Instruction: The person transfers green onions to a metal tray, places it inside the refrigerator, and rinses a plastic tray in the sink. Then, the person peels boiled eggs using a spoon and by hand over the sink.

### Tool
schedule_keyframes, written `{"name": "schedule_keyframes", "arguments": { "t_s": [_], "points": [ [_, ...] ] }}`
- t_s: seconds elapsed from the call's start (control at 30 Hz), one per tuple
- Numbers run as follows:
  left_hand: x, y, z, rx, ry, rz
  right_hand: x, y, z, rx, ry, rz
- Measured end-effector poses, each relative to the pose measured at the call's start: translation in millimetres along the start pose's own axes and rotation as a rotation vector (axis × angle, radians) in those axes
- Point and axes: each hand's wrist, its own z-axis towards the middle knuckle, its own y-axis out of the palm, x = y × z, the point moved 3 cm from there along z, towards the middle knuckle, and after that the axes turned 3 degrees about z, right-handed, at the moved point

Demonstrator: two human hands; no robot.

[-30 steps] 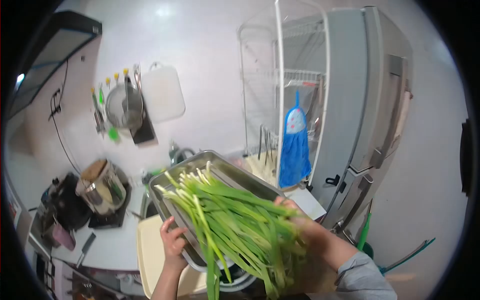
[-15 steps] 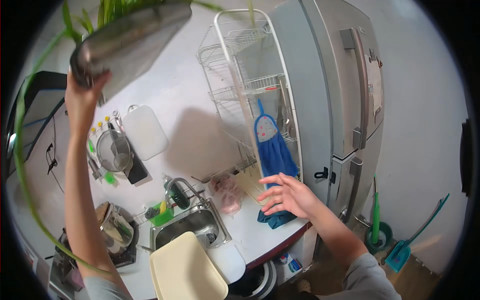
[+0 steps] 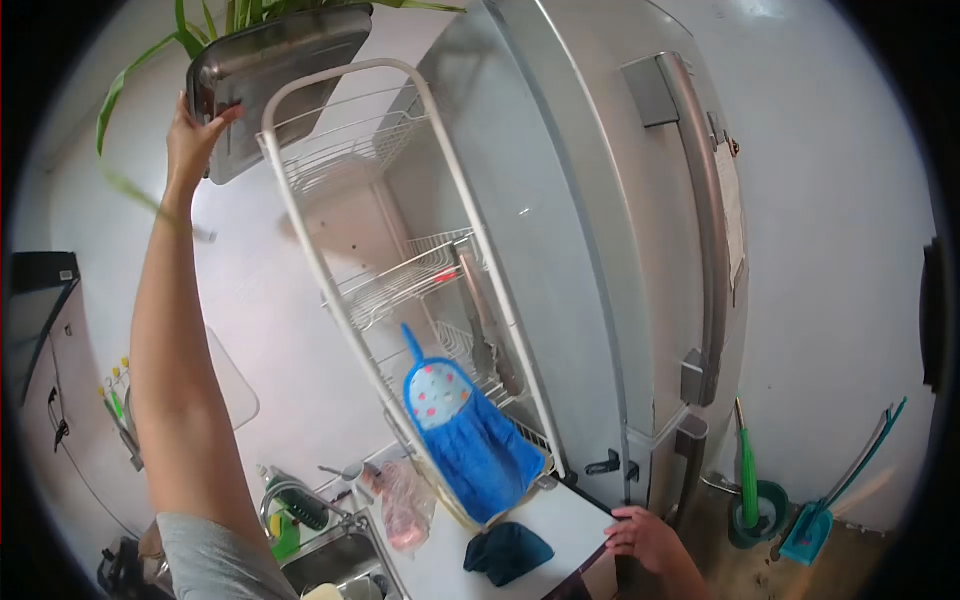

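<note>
High on the left, my left hand (image 3: 195,140) grips the end of a shiny metal tray (image 3: 285,75), thumb against its underside. Long green leaves (image 3: 245,14) rise above the tray's rim and some droop over it; the tray's inside is hidden from below. My right hand (image 3: 645,538) is low at the right, beside the counter's corner, its fingers loosely bent and apart with nothing in them. Nearest to it on the counter lies a dark teal cloth (image 3: 508,553). A blue hand towel (image 3: 470,440) with a dotted top hangs on the white wire rack (image 3: 345,285).
A grey fridge (image 3: 600,250) stands right of the rack. On the white counter (image 3: 440,560) are a pink plastic bag (image 3: 405,510) and a steel sink (image 3: 335,560). A green-handled brush (image 3: 748,480) and a teal dustpan (image 3: 808,535) stand on the floor at right.
My view has swung up and to the right, bringing the rack closer. My left hand still holds the tray, now beside the rack's top. My right hand has dropped toward the counter's corner.
</note>
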Motion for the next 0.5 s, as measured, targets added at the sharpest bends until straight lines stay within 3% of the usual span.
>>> {"name": "schedule_keyframes", "arguments": {
  "t_s": [0.13,0.23,0.33,0.43,0.5],
  "points": [
    [-32,63,-10,0.005,-0.013,-0.095,12,-35,4,0.099,0.015,0.059],
    [-48,87,-13,-0.135,-0.066,-0.449,19,-43,10,0.061,0.069,0.143],
    [-37,89,-21,-0.233,-0.146,-0.455,-14,5,1,0.469,0.222,0.02],
    [-42,83,-24,-0.339,-0.223,-0.362,-11,-2,11,0.39,0.152,-0.145],
    [-57,75,-27,-0.411,-0.27,-0.299,0,-28,23,0.111,-0.313,-0.72]
  ]
}}
